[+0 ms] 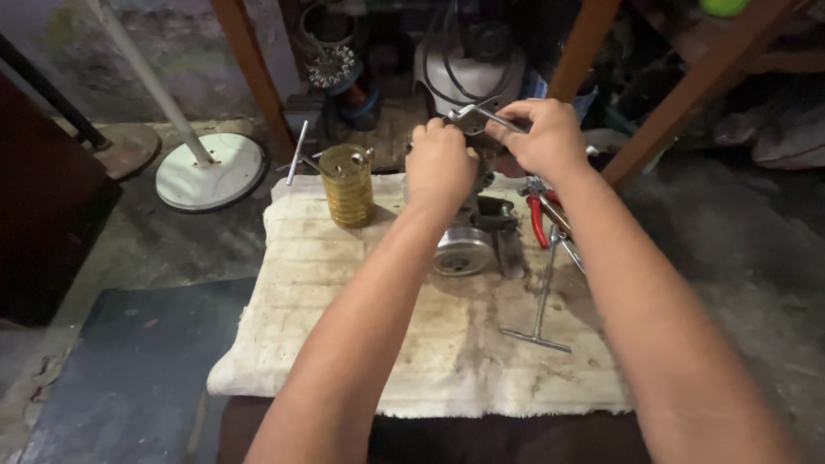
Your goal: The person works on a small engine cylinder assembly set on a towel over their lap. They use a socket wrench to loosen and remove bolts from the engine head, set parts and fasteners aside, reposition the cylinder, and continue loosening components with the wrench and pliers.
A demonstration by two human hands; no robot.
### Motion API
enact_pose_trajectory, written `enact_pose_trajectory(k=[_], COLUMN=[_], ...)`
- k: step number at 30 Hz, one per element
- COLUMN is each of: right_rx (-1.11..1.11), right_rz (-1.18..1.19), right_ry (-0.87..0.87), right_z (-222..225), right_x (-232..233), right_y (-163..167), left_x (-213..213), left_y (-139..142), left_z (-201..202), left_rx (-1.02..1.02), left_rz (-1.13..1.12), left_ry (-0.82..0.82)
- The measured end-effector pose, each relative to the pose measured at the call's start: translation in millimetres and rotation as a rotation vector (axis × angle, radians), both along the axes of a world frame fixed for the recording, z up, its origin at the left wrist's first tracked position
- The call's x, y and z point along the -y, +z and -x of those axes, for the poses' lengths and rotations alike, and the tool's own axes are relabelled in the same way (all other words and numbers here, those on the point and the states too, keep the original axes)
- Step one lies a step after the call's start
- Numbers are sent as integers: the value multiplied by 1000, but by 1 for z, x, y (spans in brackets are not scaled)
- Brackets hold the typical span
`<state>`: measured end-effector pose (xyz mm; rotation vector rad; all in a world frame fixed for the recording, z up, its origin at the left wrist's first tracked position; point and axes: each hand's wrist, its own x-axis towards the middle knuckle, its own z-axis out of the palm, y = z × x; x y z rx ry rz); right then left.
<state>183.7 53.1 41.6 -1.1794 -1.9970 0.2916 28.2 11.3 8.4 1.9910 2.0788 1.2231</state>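
My left hand [440, 163] is closed over the top of a metal motor-like part [468, 245] standing on a stained white cloth [344, 344]. My right hand [541, 136] grips a grey metal tool [475, 118], held against the top of that part right next to my left hand. The part's round silver end faces me below my left wrist; its upper portion is hidden by both hands.
A yellowish ribbed cylinder [348, 185] stands on the cloth's far left. Red-handled pliers [539, 216] and a T-handled wrench [541, 305] lie to the right. A white round stand base [210, 170], wooden frame legs [679, 112] and fan parts [468, 60] are beyond.
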Motion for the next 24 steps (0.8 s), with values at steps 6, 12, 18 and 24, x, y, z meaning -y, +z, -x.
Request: enact_pose_trajectory(k=[6,12,18,24], right_rx=[-16,21,5,-57], right_rz=[-30,-125,-32,26], right_ry=[31,61,-4,2], right_z=[3,2,3,8], right_x=[-2,-1,3,9], right_y=[-3,-2,-1,-2], left_x=[2,-1,-7,-13], left_y=[0,6,-1,-6], left_z=[4,0,-2,0], left_rx=[-174,-113,-187,-227], left_rz=[65,62,38,30], left_ry=[-31,27,13,40])
